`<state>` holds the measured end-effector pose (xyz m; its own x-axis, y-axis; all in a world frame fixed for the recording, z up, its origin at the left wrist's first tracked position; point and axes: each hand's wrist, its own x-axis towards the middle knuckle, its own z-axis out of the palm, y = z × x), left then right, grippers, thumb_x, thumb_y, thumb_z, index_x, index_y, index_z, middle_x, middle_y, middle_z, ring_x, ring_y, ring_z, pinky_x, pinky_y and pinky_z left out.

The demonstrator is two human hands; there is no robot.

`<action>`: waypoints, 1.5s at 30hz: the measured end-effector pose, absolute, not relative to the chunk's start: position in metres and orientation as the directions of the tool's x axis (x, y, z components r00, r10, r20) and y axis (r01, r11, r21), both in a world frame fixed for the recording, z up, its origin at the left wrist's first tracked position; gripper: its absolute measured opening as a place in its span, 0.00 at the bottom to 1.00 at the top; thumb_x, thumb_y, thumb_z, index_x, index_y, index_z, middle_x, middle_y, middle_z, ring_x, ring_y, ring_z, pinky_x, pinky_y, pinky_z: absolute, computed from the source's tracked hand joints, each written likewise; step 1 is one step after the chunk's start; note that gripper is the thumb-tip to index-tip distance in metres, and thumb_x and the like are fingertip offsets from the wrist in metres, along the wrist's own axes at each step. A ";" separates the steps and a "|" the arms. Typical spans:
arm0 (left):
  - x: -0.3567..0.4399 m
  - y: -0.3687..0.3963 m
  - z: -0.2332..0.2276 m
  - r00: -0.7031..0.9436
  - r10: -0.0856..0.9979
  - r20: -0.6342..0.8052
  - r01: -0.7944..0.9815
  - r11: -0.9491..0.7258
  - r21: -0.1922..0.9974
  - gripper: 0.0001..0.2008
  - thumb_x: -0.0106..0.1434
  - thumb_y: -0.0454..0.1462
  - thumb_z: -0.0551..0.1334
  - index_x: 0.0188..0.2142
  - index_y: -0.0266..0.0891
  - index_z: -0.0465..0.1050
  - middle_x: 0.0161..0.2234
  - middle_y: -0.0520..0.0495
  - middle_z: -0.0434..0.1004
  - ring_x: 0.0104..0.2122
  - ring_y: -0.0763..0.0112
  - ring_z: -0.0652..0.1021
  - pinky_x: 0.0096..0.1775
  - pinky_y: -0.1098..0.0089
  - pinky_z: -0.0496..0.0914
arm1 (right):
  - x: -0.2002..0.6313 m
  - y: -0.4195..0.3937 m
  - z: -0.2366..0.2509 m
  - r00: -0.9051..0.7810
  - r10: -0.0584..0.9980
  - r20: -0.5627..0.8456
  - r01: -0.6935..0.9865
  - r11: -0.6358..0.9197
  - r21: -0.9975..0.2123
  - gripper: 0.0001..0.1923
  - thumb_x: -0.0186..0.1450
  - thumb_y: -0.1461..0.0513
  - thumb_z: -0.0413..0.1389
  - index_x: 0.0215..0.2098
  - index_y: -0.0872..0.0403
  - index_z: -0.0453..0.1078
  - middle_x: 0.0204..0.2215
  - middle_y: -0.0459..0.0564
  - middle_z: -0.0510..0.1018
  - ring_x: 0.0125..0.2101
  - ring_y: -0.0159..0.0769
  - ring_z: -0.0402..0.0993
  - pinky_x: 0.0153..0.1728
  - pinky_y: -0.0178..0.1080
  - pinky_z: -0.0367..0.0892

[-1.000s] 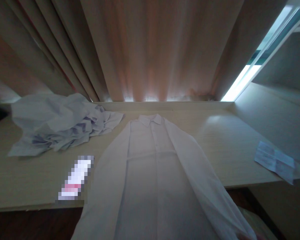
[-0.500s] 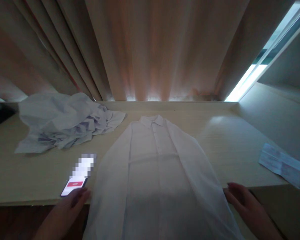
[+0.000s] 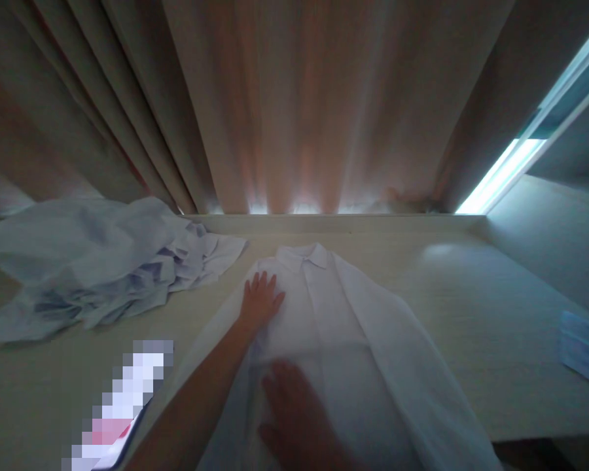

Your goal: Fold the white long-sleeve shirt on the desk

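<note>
A white shirt (image 3: pixel 324 347) lies flat on its back on the pale table (image 3: pixel 471 307), collar toward the curtain, buttoned front up, its lower part running off the near edge. Both sleeves look laid down along the sides. The left hand (image 3: pixel 260 302) rests palm down on the shirt's left shoulder, just below the collar, fingers spread and flat, gripping nothing. The right hand (image 3: pixel 294 412) is blurred over the middle of the shirt front; its fingers seem loosely spread and close to the cloth, but I cannot tell whether it presses or pinches anything.

The work looks like smoothing the shirt flat. To do it well, the left hand should pin the shoulder firmly so that the cloth does not creep, and the right hand should sweep with a flat palm from the button line outward and down, pushing creases to the edge rather than bunching them. Light, even pressure suits cloth this thin, which drags and wrinkles easily.

To the left lies a crumpled heap of pale clothes (image 3: pixel 93 268), apart from the shirt. A phone (image 3: pixel 122 405) sits near the front left edge, just beside the left forearm. A folded paper (image 3: pixel 584 347) lies far right. A curtain (image 3: pixel 294 104) hangs behind.
</note>
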<state>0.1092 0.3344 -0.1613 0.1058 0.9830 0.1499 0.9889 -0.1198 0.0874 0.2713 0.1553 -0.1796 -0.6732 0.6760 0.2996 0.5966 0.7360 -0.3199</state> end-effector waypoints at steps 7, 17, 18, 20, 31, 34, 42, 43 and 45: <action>0.098 0.361 -0.195 0.163 0.978 0.132 0.985 -0.168 0.030 0.37 0.60 0.59 0.42 0.62 0.40 0.52 0.63 0.33 0.51 0.62 0.45 0.53 0.58 0.44 0.46 | 0.272 0.151 -0.185 -0.744 0.630 0.225 0.545 0.766 -0.343 0.23 0.64 0.53 0.51 0.57 0.42 0.60 0.61 0.47 0.59 0.56 0.46 0.60 0.54 0.52 0.59; 0.088 0.389 -0.195 0.234 0.964 0.126 0.972 -0.235 -0.010 0.38 0.59 0.60 0.42 0.62 0.41 0.50 0.63 0.34 0.50 0.62 0.45 0.52 0.58 0.45 0.45 | 0.280 0.151 -0.147 -0.722 0.657 0.218 0.575 0.745 -0.340 0.21 0.66 0.53 0.50 0.56 0.47 0.60 0.58 0.52 0.62 0.55 0.44 0.61 0.53 0.54 0.59; 0.088 0.391 -0.196 0.236 0.963 0.128 0.972 -0.236 -0.012 0.38 0.59 0.60 0.42 0.62 0.42 0.50 0.63 0.34 0.50 0.62 0.46 0.52 0.58 0.45 0.45 | 0.286 0.162 -0.145 -0.706 0.672 0.223 0.591 0.733 -0.337 0.23 0.66 0.52 0.49 0.58 0.45 0.58 0.60 0.50 0.59 0.58 0.46 0.57 0.55 0.56 0.57; 0.089 0.392 -0.195 0.233 0.964 0.125 0.972 -0.234 -0.013 0.38 0.59 0.59 0.43 0.62 0.42 0.50 0.63 0.35 0.50 0.63 0.47 0.51 0.58 0.46 0.44 | 0.307 0.192 -0.142 -0.657 0.717 0.233 0.640 0.694 -0.329 0.26 0.66 0.52 0.47 0.62 0.43 0.52 0.63 0.49 0.55 0.62 0.48 0.48 0.57 0.56 0.53; 0.070 0.371 -0.182 0.156 0.964 0.213 0.986 -0.165 0.023 0.31 0.65 0.49 0.42 0.63 0.36 0.48 0.62 0.38 0.55 0.63 0.53 0.52 0.60 0.52 0.49 | 0.434 0.366 -0.160 -0.332 0.933 0.140 0.938 0.342 -0.053 0.34 0.68 0.49 0.36 0.63 0.65 0.51 0.63 0.63 0.53 0.63 0.46 0.44 0.62 0.49 0.45; 0.070 0.371 -0.193 0.142 0.978 0.150 0.990 -0.143 -0.002 0.34 0.64 0.53 0.41 0.62 0.35 0.51 0.62 0.35 0.54 0.62 0.50 0.54 0.59 0.50 0.50 | 0.432 0.375 -0.175 -0.333 0.938 0.093 0.940 0.338 -0.041 0.35 0.68 0.48 0.35 0.62 0.64 0.52 0.63 0.63 0.53 0.63 0.47 0.46 0.61 0.49 0.46; 0.085 0.386 -0.187 0.136 0.979 0.152 0.991 -0.132 -0.038 0.34 0.64 0.54 0.39 0.61 0.36 0.52 0.62 0.33 0.53 0.62 0.47 0.54 0.58 0.48 0.51 | 0.421 0.385 -0.178 -0.286 0.954 0.088 0.957 0.288 -0.020 0.35 0.68 0.47 0.34 0.63 0.62 0.51 0.63 0.62 0.52 0.63 0.49 0.44 0.61 0.51 0.45; 0.084 0.382 -0.182 0.138 0.978 0.157 0.990 -0.135 -0.033 0.33 0.64 0.53 0.39 0.61 0.35 0.51 0.62 0.33 0.53 0.62 0.47 0.53 0.58 0.48 0.51 | 0.420 0.380 -0.173 -0.294 0.951 0.096 0.954 0.298 -0.023 0.34 0.68 0.48 0.35 0.63 0.63 0.50 0.63 0.62 0.51 0.63 0.48 0.44 0.61 0.50 0.44; 0.078 0.362 -0.172 0.173 0.967 0.189 0.985 -0.172 -0.021 0.32 0.65 0.51 0.38 0.63 0.35 0.48 0.63 0.35 0.50 0.63 0.50 0.50 0.59 0.50 0.50 | 0.423 0.363 -0.165 -0.335 0.933 0.135 0.940 0.341 -0.030 0.34 0.68 0.49 0.36 0.64 0.62 0.48 0.64 0.61 0.49 0.64 0.46 0.41 0.62 0.49 0.42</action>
<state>0.0778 0.3625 -0.1719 0.1731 0.9667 0.1887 0.9848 -0.1723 -0.0207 0.4228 0.3630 -0.1652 -0.3345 0.9327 0.1346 0.9395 0.3412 -0.0295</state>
